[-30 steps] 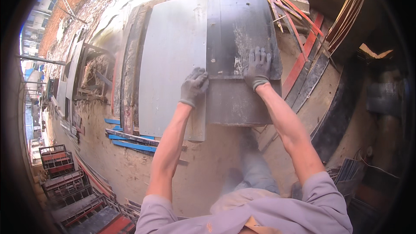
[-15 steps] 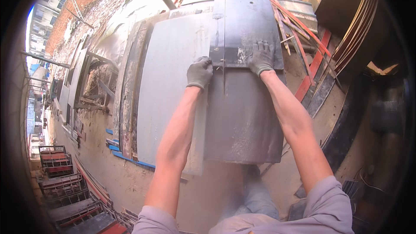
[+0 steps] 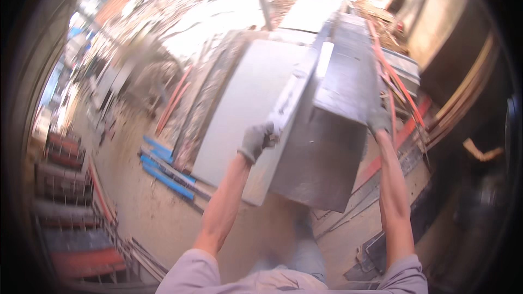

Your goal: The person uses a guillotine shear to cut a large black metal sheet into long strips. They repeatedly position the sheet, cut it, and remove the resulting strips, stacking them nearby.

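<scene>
grey gloves [image 3: 256, 140], dark-grey panel [image 3: 327, 147] – blue bars [image 3: 163, 171]

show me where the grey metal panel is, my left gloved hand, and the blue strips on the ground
grey metal panel [image 3: 321, 152], head view, its dark lower face.
left gloved hand [image 3: 256, 141], head view, back of the glove.
blue strips [image 3: 163, 171], head view, middle of the bundle.

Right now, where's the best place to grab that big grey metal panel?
By its two long side edges, one from each side, as the left hand and right hand do: the grey metal panel is wide, flat and tilted.
</scene>
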Motion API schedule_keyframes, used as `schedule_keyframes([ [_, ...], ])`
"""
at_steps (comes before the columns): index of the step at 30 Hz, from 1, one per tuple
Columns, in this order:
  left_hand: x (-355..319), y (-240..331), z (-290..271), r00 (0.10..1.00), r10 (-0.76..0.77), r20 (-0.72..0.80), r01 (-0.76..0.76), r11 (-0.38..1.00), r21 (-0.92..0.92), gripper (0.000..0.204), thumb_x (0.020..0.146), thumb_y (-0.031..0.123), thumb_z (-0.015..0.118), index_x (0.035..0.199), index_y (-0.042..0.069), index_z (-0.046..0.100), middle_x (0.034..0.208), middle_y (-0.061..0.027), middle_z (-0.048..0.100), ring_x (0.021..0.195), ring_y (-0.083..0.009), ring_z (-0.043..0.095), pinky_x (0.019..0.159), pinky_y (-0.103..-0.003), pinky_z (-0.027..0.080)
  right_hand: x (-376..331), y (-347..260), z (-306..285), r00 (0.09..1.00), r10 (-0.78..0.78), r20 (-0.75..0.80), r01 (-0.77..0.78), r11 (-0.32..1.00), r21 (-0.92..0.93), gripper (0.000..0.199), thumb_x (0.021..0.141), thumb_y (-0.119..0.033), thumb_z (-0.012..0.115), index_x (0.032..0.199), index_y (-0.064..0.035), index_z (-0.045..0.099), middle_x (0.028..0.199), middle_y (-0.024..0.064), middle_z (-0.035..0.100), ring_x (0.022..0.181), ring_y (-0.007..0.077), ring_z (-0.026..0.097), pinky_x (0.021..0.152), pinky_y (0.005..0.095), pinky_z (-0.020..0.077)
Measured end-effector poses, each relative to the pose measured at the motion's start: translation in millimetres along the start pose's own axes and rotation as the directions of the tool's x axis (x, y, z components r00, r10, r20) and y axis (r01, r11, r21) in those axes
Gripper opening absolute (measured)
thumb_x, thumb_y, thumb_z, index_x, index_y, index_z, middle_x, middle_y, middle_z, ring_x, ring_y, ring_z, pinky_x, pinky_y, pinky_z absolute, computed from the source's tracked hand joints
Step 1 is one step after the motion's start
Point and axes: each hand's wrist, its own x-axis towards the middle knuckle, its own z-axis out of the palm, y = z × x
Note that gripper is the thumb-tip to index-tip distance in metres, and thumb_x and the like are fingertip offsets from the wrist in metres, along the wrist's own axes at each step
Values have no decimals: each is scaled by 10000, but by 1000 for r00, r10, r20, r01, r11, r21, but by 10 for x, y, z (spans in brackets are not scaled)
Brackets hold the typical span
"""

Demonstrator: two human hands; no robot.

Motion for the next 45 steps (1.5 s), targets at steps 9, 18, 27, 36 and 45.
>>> schedule_keyframes([
  [9,-3747,-1476,-1690,990,-135,34,106,886,451,395,942,426,574,990,62,721,772,-69,690,662,-175,637,627,-352,487,-3724,-1084,-392,856,437,276,-513,652,558,535,1014,-349,434,1344,70,481,1338,321,515,1220,451,504,984,452,409],
  [18,-5176,-2066,-2126,758,-26,-652,409,797,444,502,886,541,617,730,75,718,725,-207,646,680,-339,661,618,-425,479,-5863,-1804,-427,808,550,210,-541,552,635,565,1023,-424,417,1150,96,597,1092,309,649,976,423,634,830,474,467],
  [27,-4168,-182,-4285,727,560,-398,309,251,917,424,949,390,454,1027,55,702,928,-213,690,897,-366,687,714,-462,531,-6149,-1846,-635,823,474,313,-546,510,665,540,1019,-395,425,1225,82,570,1115,298,644,1012,422,623,844,459,472],
  [36,-4126,1067,-4146,146,868,-474,-394,491,777,663,852,427,679,1310,-26,521,1304,-269,552,1224,-371,538,1004,-420,415,-6016,-1571,-188,815,378,440,-523,151,839,484,998,-433,504,1212,-8,595,945,130,670,745,235,636,588,409,537],
  [45,-5223,-3117,-564,898,-48,-438,84,994,65,404,860,388,751,945,7,645,787,-23,620,781,-153,618,640,-297,504,-6477,-2170,-655,742,-93,664,-670,-85,737,391,1012,-400,490,1110,-35,589,928,101,659,736,266,671,493,479,568],
])
